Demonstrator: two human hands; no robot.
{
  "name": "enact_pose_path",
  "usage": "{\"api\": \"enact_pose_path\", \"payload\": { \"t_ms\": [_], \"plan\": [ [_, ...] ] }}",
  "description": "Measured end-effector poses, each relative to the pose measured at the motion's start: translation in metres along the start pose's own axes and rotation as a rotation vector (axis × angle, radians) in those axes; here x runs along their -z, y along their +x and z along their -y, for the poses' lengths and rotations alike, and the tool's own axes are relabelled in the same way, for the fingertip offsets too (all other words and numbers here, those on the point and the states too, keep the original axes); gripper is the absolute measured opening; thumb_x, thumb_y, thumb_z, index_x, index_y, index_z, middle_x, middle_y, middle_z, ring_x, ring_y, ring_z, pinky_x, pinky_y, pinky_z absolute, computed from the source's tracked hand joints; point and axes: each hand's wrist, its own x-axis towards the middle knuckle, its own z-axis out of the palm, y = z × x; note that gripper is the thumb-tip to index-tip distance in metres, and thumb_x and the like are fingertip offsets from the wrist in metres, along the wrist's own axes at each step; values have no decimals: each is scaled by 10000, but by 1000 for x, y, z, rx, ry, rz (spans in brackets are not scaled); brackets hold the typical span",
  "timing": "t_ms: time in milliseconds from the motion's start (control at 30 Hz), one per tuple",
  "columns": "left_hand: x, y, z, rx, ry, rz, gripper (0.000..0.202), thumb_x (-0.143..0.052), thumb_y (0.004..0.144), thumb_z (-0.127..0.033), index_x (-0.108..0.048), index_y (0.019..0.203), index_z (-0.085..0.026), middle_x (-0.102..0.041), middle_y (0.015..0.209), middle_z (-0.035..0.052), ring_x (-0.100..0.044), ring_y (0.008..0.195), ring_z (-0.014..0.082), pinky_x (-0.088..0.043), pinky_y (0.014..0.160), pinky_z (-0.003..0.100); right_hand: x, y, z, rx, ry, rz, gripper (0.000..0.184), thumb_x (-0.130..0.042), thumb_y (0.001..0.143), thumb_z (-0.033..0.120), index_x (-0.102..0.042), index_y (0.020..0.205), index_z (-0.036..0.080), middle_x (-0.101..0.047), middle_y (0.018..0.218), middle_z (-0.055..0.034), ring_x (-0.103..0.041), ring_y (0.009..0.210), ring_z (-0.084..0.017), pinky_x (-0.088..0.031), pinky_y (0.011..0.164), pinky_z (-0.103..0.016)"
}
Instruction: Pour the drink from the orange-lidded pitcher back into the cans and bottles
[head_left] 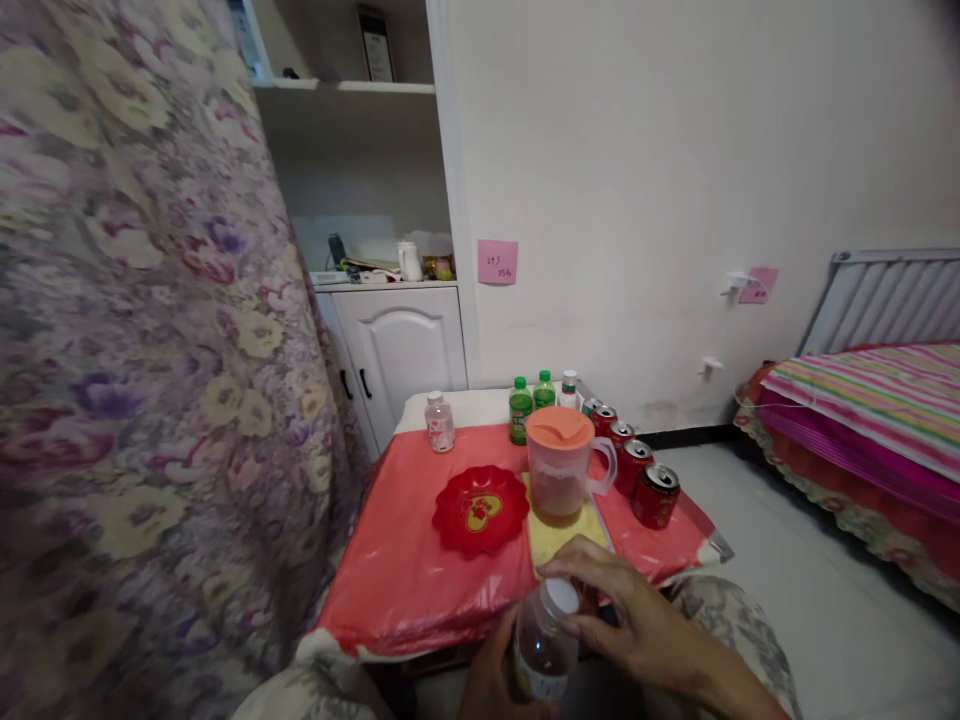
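Observation:
Low in front, a clear plastic bottle [541, 650] with a white cap [561, 597] stands slightly tilted before the table's near edge. My left hand [491, 665] is wrapped round the bottle's body, its fingers partly hidden. My right hand [626, 610] curls about the cap, thumb at its near side and index finger behind it. Beyond the hands, a lidded pitcher [559, 480] with an orange top rests on a yellow cloth [551, 540]. To its left lies a red scalloped plate [454, 512] with a yellow pattern in the middle.
Several red drink cans [656, 497] line the right side of the red-covered table [397, 570]. Two green bottles [520, 410] and a white-capped bottle [569, 390] stand at the back. Another clear bottle [440, 424] is at the back left. A floral curtain [165, 350] hangs left; a bed [885, 430] is right.

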Motion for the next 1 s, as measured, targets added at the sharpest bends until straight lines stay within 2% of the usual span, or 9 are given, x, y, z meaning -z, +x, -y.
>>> {"api": "enact_pose_path", "payload": {
  "t_ms": [233,500,733,867,1000],
  "plan": [
    [-6,-3,0,-16,-1,56,914,-880,458,-222,-593,1325,-209,-666,1334,101,-547,1272,378,-391,1107,449,17,-8,15,32,-177,152,348,-575,903,155,-608,1232,265,-632,1166,-62,-597,1068,-206,-468,955,-353],
    [-11,-5,-4,-31,-46,158,971,-926,436,-439,-599,1321,-210,-652,1351,103,-527,1291,397,-362,1129,484,31,-15,26,42,-198,239,346,-533,921,133,-592,1234,267,-618,1198,-55,-581,1114,-200,-460,980,-343],
    [-17,-4,-6,-51,25,169,958,-921,451,-285,-586,1344,-207,-619,1402,109,-516,1317,378,-348,1146,473,39,-26,39,5,-186,215,326,-521,919,123,-598,1195,278,-624,1162,-38,-591,1084,-197,-467,959,-332],
    [-21,-9,-14,-27,124,121,922,-902,460,-199,-606,1332,-220,-626,1399,105,-494,1341,381,-319,1170,475,41,-32,38,-7,-198,216,325,-542,908,121,-605,1192,267,-623,1168,-46,-588,1080,-198,-466,956,-328],
    [-22,-13,-20,-4,171,112,896,-904,500,-216,-601,1343,-219,-609,1418,115,-501,1343,371,-327,1173,459,42,-32,42,-5,-191,229,325,-545,912,110,-614,1187,271,-633,1149,-40,-589,1064,-191,-465,945,-315]
  ]
}}
